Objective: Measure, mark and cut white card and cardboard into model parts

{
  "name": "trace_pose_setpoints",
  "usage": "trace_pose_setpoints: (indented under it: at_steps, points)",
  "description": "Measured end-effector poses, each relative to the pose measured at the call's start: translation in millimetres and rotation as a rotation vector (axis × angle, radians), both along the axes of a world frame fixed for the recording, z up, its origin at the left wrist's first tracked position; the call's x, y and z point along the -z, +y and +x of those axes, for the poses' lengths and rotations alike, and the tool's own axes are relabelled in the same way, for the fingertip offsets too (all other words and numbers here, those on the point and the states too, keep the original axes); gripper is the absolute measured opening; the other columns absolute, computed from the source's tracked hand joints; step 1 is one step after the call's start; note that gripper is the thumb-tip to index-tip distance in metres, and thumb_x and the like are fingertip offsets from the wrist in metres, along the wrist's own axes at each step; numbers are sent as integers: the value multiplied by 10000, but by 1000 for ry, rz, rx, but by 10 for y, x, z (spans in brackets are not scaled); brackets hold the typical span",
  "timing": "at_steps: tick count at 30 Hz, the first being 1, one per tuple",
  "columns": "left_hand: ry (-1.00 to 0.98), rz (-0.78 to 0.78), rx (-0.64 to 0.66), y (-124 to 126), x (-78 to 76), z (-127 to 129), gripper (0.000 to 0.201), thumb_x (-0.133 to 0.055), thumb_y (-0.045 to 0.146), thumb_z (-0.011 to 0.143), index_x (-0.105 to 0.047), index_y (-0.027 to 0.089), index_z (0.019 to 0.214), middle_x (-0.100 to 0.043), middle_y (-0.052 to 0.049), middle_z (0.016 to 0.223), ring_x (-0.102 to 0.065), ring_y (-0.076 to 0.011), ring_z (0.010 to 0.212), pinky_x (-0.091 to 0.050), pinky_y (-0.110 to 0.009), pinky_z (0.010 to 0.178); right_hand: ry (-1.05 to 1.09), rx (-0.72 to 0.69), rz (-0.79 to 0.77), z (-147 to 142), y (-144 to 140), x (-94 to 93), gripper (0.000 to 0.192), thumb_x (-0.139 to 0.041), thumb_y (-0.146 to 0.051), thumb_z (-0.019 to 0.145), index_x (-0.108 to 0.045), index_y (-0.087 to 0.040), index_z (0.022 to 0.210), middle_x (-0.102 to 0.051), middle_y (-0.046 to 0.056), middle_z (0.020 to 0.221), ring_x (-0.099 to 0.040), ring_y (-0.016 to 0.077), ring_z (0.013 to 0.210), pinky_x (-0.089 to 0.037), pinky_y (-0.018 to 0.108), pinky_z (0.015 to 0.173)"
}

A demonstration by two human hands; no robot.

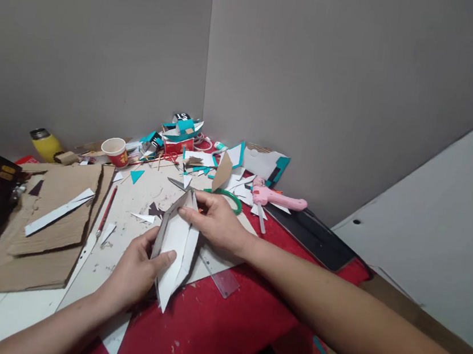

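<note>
A white folded-card boat hull (178,239), long and pointed at the near end with raised sides, is held between both hands above the table. My left hand (142,263) grips its left wall, the thumb lying inside on the floor of the hull. At the far end my right hand (218,220) pinches the right wall, thumb inside and fingers behind. Just beyond the hull lie green-handled scissors (234,198), blades pointing left, partly hidden by the card and my right hand. A clear plastic ruler (223,281) rests below my right wrist.
A pink glue gun (279,198) lies right, beside a black flat panel (319,239). Cardboard sheets (48,257) cover the left side. Behind stand a paper cup (115,151), a yellow bottle (46,145) and a teal-and-white paper boat (183,129). Paper scraps are scattered around.
</note>
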State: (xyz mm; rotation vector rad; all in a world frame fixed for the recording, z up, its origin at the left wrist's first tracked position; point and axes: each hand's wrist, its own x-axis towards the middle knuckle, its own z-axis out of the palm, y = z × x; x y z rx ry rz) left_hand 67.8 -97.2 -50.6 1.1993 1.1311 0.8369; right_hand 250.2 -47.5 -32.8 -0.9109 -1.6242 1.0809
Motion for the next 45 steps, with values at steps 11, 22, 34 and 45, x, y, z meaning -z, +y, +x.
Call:
trace_pose_setpoints:
  at_steps: [11, 22, 34, 45]
  points:
    - [-255, 42, -317, 151, -74, -47, 581, -785, 289, 679, -585, 154, 1207, -737, -102, 972, -680, -216, 772, -519, -357, 763, -148, 150, 637, 54, -194, -121, 202, -639, -225, 860, -598, -231, 1058, -663, 74, 975, -614, 210, 912, -489, 376, 835]
    - [-219, 59, -391, 238, 14, -80, 380, -768, 261, 674, -643, 135, 1010, -730, -63, 902, -627, -156, 695, -485, -284, 685, -644, -138, 938, -37, -240, 39, 213, -488, -222, 955, -687, -160, 913, -675, 83, 809, -540, 192, 724, -386, 337, 648]
    - [-171, 48, -285, 187, 70, -41, 285, -755, 281, 729, -672, 136, 960, -725, -53, 853, -624, -142, 714, -497, -273, 698, -741, -209, 850, -79, -261, 112, 259, -489, -213, 950, -689, -143, 801, -624, 80, 766, -512, 187, 719, -367, 322, 662]
    - [-214, 17, -202, 138, -14, -74, 334, -748, 304, 745, -668, 128, 1018, -734, -78, 855, -637, -161, 700, -506, -301, 702, -288, -23, 728, 23, -192, -17, 206, -594, -294, 911, -633, -158, 1061, -631, 51, 781, -562, 171, 716, -449, 308, 651]
